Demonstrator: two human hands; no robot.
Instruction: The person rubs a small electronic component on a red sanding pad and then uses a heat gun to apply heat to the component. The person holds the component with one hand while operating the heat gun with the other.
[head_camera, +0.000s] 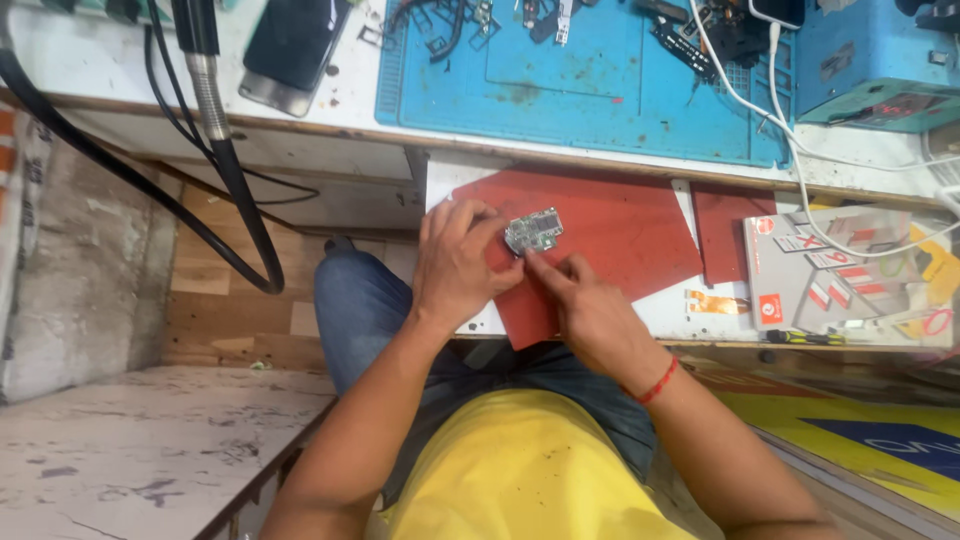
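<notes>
The desk (330, 140) stretches away beyond both hands, its blue mat (600, 90) strewn with small parts and tools well past the fingertips. Nearer, a red sheet (630, 235) lies under the hands, likely a soft backing so nothing slips. A dark phone (290, 45) rests face up far beyond the left hand (455, 265), and flat cartons (850, 275) sit off to the side of the right hand (590, 310). The left hand is closed around a small circuit board (533, 232), pinching it by one edge, seemingly to steady it. The right hand's fingers are drawn narrow, a fingertip touching the board's lower edge.
</notes>
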